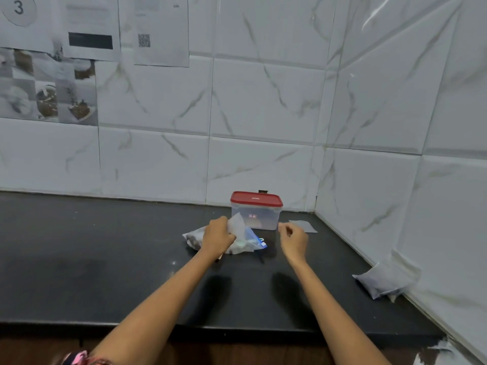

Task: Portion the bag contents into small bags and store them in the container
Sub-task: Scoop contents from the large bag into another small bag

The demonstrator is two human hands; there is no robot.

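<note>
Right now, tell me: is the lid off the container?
No. The red lid sits closed on top of the clear container, which stands behind both hands on the black counter.

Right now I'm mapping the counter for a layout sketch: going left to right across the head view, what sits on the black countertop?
Left hand gripping the plastic bag → red-lidded clear container → right hand → flat small bag by the back wall → filled small bag against the right wall.
</note>
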